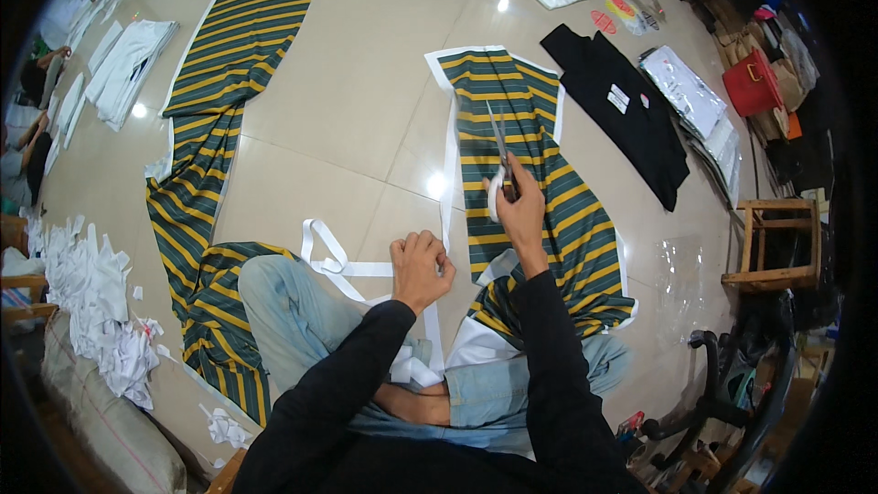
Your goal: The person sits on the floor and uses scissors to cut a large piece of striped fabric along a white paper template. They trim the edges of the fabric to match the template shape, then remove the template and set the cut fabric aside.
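My right hand (522,218) grips a pair of scissors (500,142) by the handles. Its blades point away from me, slightly parted, over the green-and-yellow striped fabric (574,210) edged in white. My left hand (422,270) is closed, its fingers curled around a long white fabric strip (366,269). Part of that strip loops on the floor to the left; another length runs up along the striped fabric's left edge. Below the left hand more of it hangs to my lap. The curled fingers partly hide the grip.
Another long striped fabric piece (242,37) stretches along the left. Heaped white scraps (96,302) lie by a sack (101,402). On the right are a folded black garment (615,110), plastic-wrapped packs (686,91), a red bucket (754,84) and a wooden stool (773,242). Other people sit far left.
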Action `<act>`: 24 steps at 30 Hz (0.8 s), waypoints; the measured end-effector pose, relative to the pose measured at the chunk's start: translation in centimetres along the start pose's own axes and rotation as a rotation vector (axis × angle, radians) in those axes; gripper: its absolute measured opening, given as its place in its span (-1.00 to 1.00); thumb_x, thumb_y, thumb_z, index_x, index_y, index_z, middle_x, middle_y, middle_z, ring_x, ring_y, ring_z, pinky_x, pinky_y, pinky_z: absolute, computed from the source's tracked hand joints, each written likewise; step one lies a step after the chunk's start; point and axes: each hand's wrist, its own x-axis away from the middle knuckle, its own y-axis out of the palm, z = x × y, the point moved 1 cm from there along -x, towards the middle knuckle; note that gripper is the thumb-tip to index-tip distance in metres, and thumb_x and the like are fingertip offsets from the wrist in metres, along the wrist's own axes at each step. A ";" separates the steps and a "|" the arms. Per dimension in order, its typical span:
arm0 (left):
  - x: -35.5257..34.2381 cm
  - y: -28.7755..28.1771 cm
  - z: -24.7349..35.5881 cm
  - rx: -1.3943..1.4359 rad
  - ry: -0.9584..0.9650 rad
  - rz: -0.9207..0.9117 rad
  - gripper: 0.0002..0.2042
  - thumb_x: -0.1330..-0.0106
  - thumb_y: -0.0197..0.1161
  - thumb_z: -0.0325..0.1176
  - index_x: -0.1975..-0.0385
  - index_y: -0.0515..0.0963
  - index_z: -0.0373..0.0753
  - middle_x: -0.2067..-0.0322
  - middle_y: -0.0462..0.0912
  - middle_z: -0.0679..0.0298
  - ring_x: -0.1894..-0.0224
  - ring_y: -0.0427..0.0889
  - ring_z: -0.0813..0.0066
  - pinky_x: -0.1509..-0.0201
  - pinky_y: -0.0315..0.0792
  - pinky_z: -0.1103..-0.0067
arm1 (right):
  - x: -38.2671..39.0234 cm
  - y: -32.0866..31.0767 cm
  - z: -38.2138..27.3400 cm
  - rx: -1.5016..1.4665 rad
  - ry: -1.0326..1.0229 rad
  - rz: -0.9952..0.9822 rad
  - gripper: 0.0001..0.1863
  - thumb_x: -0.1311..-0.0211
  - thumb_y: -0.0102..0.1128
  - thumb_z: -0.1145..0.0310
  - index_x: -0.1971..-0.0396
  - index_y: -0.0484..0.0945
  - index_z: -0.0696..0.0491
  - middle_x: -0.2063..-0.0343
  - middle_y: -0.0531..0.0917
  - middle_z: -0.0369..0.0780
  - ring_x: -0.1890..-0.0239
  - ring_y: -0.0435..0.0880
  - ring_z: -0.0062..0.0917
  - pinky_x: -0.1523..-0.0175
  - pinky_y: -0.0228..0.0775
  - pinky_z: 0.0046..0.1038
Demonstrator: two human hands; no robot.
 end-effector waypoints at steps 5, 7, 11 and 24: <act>2.1 -1.6 0.2 -0.089 0.060 -0.058 -0.91 -0.04 0.25 -0.37 0.53 0.48 -0.16 0.33 0.46 0.26 0.12 0.45 0.24 -0.13 0.16 0.20 | 7.8 -2.8 4.6 0.240 -0.147 -0.022 -0.29 -0.14 0.25 0.48 -0.35 0.30 0.12 -0.22 0.44 0.02 -0.24 0.44 -0.04 -0.33 0.29 -0.19; 4.4 -2.7 0.7 -0.175 0.070 -0.173 -0.92 -0.04 0.24 -0.38 0.53 0.48 -0.18 0.25 0.48 0.22 0.02 0.47 0.22 -0.31 0.10 0.06 | 12.0 -4.9 4.3 0.214 -0.053 -0.032 -0.31 -0.14 0.22 0.50 -0.34 0.30 0.12 -0.24 0.44 0.04 -0.27 0.41 -0.03 -0.36 0.26 -0.20; 11.4 -6.0 1.7 -0.201 0.042 -0.316 -0.78 -0.13 0.30 -0.29 0.29 0.50 -0.20 0.02 0.51 0.11 -0.19 0.43 0.13 -0.38 0.02 -0.10 | 19.4 -9.5 3.0 0.320 0.209 -0.074 -0.40 -0.17 0.20 0.47 -0.24 0.34 0.21 -0.05 0.53 0.04 -0.08 0.57 -0.02 -0.16 0.42 -0.17; -7.0 -0.1 -2.3 -0.302 -0.081 -0.089 -0.31 -0.42 0.11 0.04 -0.40 0.21 -0.28 -0.43 0.20 0.04 -0.50 0.08 0.08 -0.51 -0.08 0.02 | 6.3 -6.2 0.1 -0.071 -0.127 0.083 -0.43 -0.15 0.30 0.49 -0.20 0.42 0.19 -0.05 0.58 -0.01 -0.09 0.62 -0.19 -0.19 0.42 -0.31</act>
